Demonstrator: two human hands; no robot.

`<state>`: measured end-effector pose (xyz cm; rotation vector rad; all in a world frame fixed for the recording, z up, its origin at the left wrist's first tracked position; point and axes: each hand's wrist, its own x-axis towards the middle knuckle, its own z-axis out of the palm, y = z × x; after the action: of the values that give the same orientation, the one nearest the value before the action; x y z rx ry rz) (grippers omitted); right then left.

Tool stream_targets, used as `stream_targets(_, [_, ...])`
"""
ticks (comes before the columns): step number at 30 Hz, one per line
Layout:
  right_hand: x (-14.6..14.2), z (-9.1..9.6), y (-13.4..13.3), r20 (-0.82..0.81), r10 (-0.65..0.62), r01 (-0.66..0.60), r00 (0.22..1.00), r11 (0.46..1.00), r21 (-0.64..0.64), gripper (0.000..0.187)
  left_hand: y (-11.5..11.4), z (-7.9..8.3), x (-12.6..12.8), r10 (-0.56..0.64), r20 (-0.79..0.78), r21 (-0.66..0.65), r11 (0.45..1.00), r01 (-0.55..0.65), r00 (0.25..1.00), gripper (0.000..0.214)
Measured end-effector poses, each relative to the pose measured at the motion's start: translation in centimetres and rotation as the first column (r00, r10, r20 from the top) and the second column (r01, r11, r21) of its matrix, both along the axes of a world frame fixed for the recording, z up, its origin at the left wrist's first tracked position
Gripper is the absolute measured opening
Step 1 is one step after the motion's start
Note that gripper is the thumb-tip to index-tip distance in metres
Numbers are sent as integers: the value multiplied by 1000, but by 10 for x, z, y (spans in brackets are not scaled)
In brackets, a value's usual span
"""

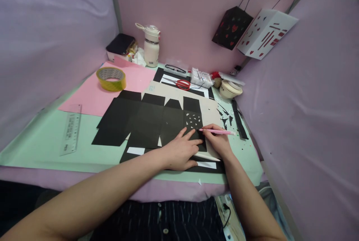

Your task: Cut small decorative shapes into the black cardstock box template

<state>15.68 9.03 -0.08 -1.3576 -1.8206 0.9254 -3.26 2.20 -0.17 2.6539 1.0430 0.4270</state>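
Note:
A flat sheet of black card (146, 121), shaped as a box blank with panels and tabs, lies across the table. Its right panel carries a cluster of small cut-out holes (193, 120). My left hand (181, 150) rests on the lower right of the card, palm down with fingers spread. In my right hand (216, 140) is a slim pink pen-style craft knife (220, 132), its tip end at the card just below the holes; the tip itself is too small to make out. A white pointed strip (209, 156) sticks out from beside my left hand.
A cream board (209, 108) lies under the card. Around it are black scraps (226, 116), red scissors (183, 84), a marker box (201, 77), yellow tape roll (120, 84), clear ruler (71, 130), white bottle (152, 48) and bowl (230, 89). Two paper lanterns (266, 33) hang at right.

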Motion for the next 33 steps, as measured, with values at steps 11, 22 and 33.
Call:
stream_targets(11, [-8,1,0,34,-99,98,995,995,6,10,1,0,1,10,-8,-8,1000,-10,1000,31])
stream_targets(22, [-9,3,-1,38,-118,118,992,993,6,11,0,-1,0,7,-8,-5,1000,-7,1000,32])
stream_targets(33, [-4,-2,0,-5,-145,145,989,989,18,19,1,-2,1,6,8,-10,1000,-6,1000,30])
